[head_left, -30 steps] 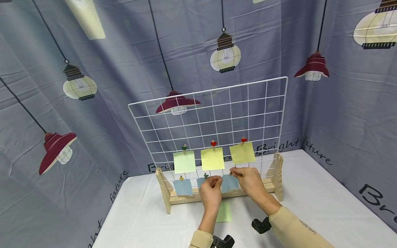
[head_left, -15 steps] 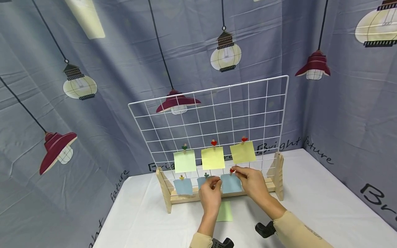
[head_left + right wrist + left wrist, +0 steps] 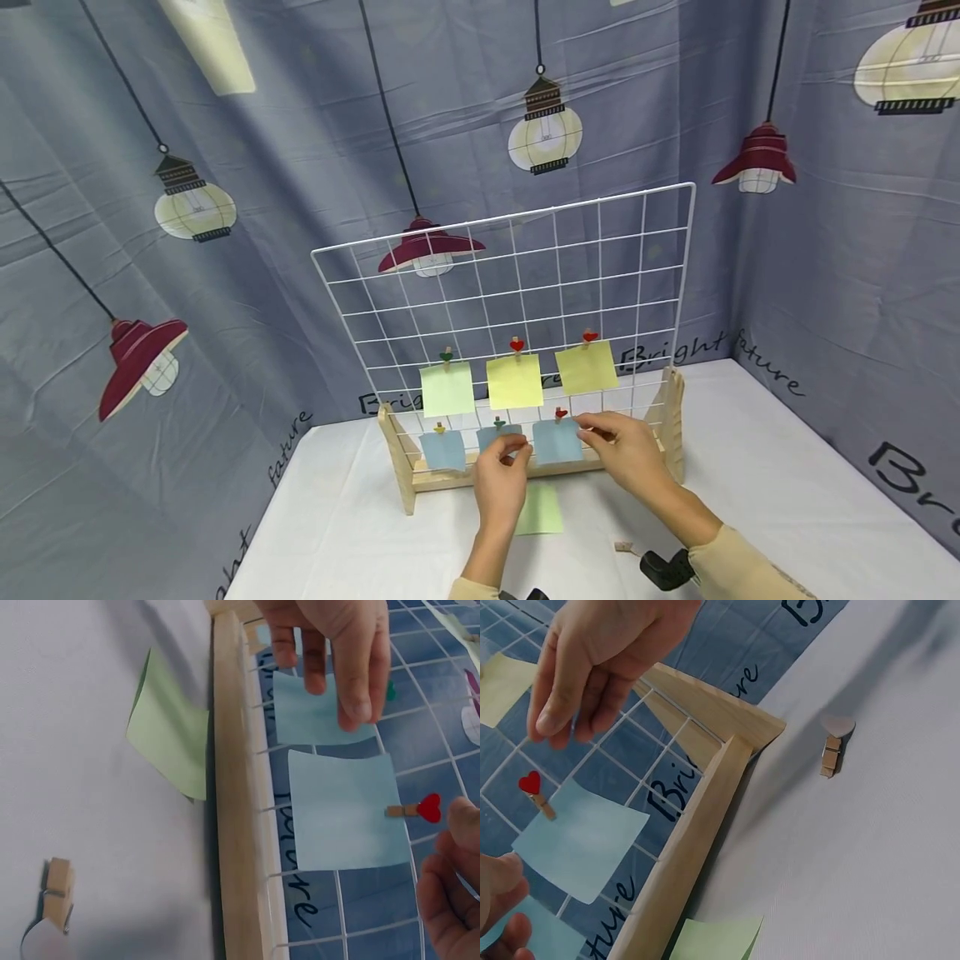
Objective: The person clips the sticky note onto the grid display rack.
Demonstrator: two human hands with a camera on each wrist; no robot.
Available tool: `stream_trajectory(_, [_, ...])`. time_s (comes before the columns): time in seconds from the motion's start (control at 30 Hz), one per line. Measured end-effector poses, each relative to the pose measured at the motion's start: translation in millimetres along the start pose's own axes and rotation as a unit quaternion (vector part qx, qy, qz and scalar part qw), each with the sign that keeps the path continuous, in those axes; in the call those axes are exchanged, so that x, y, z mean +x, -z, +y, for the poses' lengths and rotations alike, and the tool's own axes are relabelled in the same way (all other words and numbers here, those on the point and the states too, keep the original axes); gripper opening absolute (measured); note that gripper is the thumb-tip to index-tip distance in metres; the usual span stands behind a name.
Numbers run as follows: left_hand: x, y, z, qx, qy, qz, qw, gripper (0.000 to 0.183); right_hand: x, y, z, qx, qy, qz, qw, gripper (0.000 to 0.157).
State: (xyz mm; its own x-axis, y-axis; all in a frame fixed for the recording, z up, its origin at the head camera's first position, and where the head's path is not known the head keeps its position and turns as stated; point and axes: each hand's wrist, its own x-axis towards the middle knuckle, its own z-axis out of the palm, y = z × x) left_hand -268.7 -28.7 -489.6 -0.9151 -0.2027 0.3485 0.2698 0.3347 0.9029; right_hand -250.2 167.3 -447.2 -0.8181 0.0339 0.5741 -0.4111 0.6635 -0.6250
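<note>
A blue sticky note (image 3: 557,442) hangs on a white wire grid (image 3: 555,207), held at its top edge by a mini clothespin with a red heart (image 3: 561,413). My right hand (image 3: 628,454) hovers just right of that clothespin, fingers loosely bent and holding nothing. At the note's left side is my left hand (image 3: 501,487), its fingertips close to the note's edge without gripping it; whether they touch cannot be told. Behind the left hand, a middle blue note (image 3: 300,712) is partly hidden. Another blue note (image 3: 443,451) hangs at left under a yellow clothespin (image 3: 439,428).
Above hang a pale green note (image 3: 447,390) and two yellow notes (image 3: 513,382), each clipped. The grid stands in a wooden base (image 3: 397,462). On the white table lie a green note (image 3: 542,510) and a loose clothespin (image 3: 829,756) with a pale heart.
My right hand has let go of the red-heart clothespin and moved right and slightly down. My left hand has drawn a little left and down, away from the blue note.
</note>
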Motion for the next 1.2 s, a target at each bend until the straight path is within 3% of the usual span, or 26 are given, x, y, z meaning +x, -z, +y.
stream_trajectory(0.17, [-3.6, 9.6, 2.5, 0.006, 0.002, -0.028, 0.9996, 0.010, -7, 9.0, 1, 0.015, -0.039, -0.027, 0.999, 0.020])
stream_trajectory(0.5, [-12.8, 32.6, 1.5, 0.035, -0.044, -0.075, 0.9956, 0.020, -23, 21.8, 9, 0.053, -0.053, -0.053, 0.996, 0.020])
stream_trajectory(0.83, [-13.5, 55.1, -1.2, 0.055, -0.044, -0.115, 0.9908, 0.036, -38, 36.3, 18, 0.025, -0.051, -0.060, 0.997, 0.032])
stream_trajectory(1.2, [-7.5, 84.5, -16.9, 0.090, -0.045, -0.147, 0.9840, 0.050, -50, 55.5, 30, -0.017, -0.041, -0.084, 0.996, 0.044])
